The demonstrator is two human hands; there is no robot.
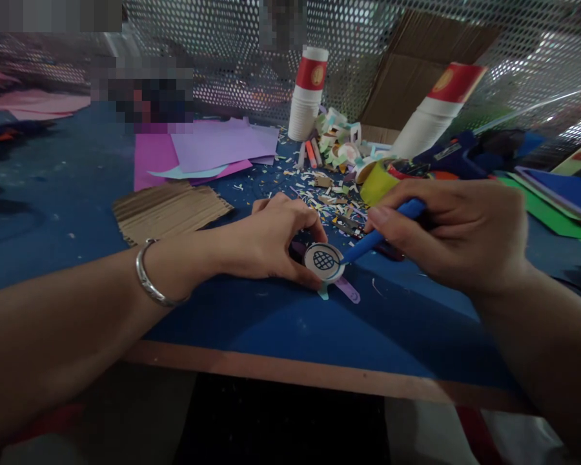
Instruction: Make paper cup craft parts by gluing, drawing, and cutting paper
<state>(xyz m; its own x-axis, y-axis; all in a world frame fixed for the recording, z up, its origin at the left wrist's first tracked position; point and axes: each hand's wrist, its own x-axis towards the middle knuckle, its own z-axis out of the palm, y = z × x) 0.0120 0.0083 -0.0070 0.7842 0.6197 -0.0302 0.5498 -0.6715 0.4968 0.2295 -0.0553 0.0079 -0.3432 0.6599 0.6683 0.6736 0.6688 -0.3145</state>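
My left hand (290,239), with a silver bangle on its wrist, curls thumb and fingers around a small white paper cup bottom (317,253). The round face has a raised rim and carries a dark crosshatched circle. A lilac paper strip (349,290) with a small drawn face sticks out below it, beside a mint paper scrap (324,292). Between the thumb and fingers of my right hand (450,232) is a blue marker (375,237), slanting down to the left. Its tip meets the right side of the round face. What lies under the left palm is hidden.
Purple paper sheets (223,145) and corrugated cardboard (169,210) lie left of centre. Behind my hands are paper scraps (336,206), two stacks of paper cups (308,97) and yellow tape (380,183). Coloured sheets (556,206) lie right. The table's wooden edge (271,365) runs in front.
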